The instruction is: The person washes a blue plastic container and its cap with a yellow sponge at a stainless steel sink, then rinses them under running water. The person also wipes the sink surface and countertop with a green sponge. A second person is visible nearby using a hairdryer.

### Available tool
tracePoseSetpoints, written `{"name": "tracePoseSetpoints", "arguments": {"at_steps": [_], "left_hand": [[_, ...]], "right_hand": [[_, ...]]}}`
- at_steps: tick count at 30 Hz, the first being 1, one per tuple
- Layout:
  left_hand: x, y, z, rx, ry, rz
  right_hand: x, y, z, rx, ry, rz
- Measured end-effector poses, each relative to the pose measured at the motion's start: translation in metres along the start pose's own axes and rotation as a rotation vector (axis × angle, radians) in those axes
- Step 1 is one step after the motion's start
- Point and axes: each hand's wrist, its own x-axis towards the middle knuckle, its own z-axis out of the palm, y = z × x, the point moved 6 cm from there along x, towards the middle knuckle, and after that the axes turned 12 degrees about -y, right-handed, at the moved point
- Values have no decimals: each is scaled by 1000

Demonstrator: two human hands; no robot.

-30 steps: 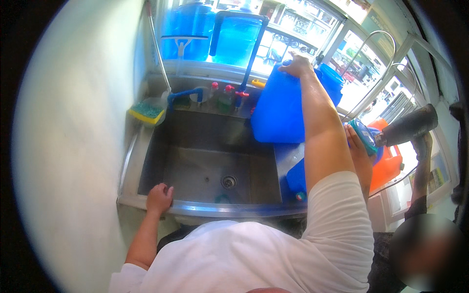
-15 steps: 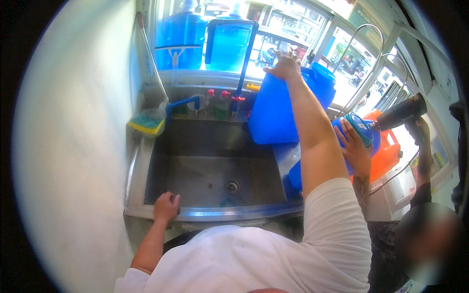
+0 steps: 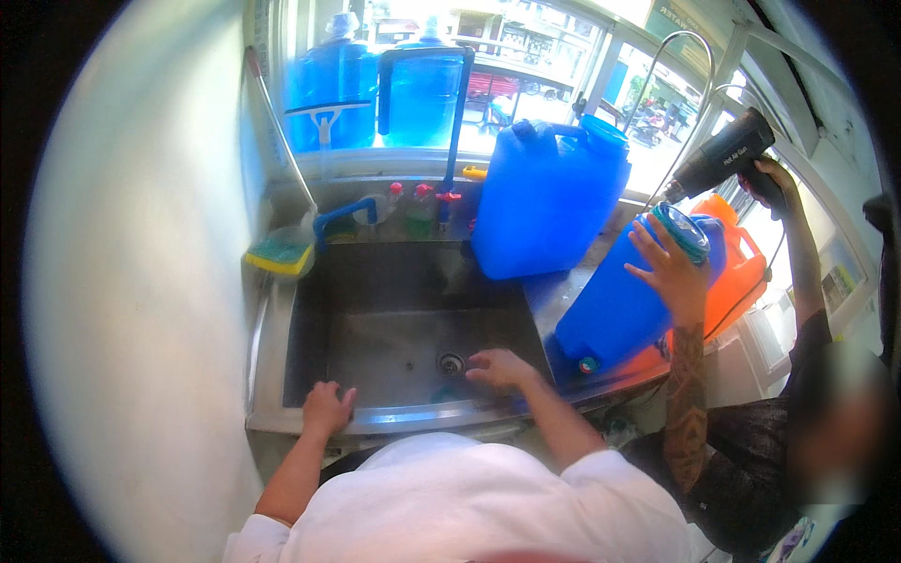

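Observation:
My left hand (image 3: 328,409) rests at the front rim of the steel sink (image 3: 404,421), its thumb apart from loosely bent fingers and nothing in it. Over the right part of the basin, near the drain (image 3: 451,363), my right hand (image 3: 502,370) hangs open and holds nothing. A large blue jerrycan (image 3: 549,202) stands upright on the ledge right of the basin. To its right, a co-worker's hand (image 3: 671,263) steadies a tilted blue container (image 3: 615,300). The co-worker's other hand (image 3: 774,183) points a black hot air gun (image 3: 721,161) at that container's capped mouth.
Orange jerrycans (image 3: 741,267) stand behind the tilted container. A sponge (image 3: 280,257) sits at the sink's back left corner, near a squeegee (image 3: 327,113), a blue tap pipe (image 3: 347,208) and small red-capped bottles (image 3: 419,211). Blue water jugs (image 3: 333,80) line the window.
My right hand has left the top of the upright jerrycan and come down over the sink. The co-worker's hot air gun has moved left, nearer the tilted container's mouth.

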Motion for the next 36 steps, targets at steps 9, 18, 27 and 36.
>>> {"name": "tracePoseSetpoints", "arguments": {"at_steps": [9, 18, 27, 36], "left_hand": [[3, 6, 1, 38, -103, -13], [2, 6, 5, 79, -98, -8], [-4, 6, 6, 108, 94, -40], [-15, 9, 0, 13, 252, -22]], "right_hand": [[-17, 50, 52, -16, 430, 54], [-11, 54, 58, -49, 364, 89], [-19, 47, 55, 11, 240, 141], [-11, 53, 59, -11, 341, 78]]}}
